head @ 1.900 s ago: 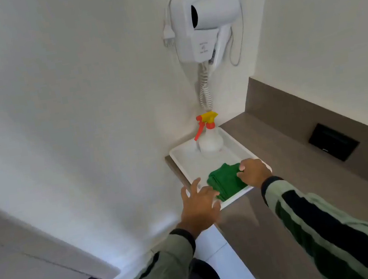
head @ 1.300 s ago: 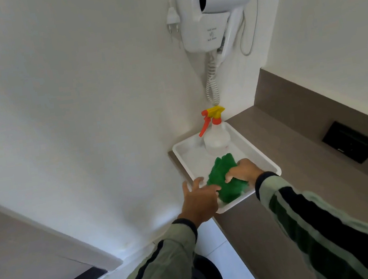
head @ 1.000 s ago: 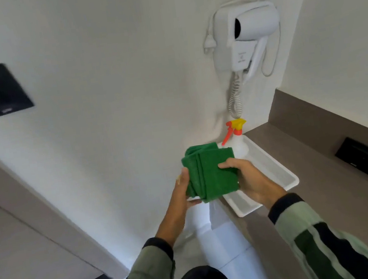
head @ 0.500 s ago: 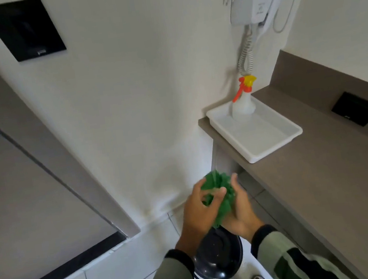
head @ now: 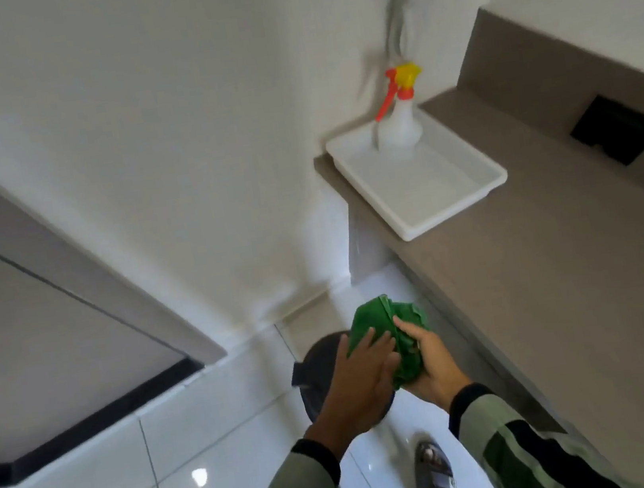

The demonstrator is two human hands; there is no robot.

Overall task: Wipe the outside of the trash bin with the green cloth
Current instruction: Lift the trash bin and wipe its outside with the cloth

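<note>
Both arms, in grey-green sleeves with dark stripes and dark cuffs, reach forward and down, hands meeting at centre. The left hand (head: 363,379) lies flat with fingers extended, pressing against the green cloth (head: 393,337). The right hand (head: 430,363) cups it from the other side, fingers curled into its bunched folds.

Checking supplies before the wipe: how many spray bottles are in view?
1. The spray bottle stands at the far end of the white tray on the counter. Others may sit out of frame.
</note>
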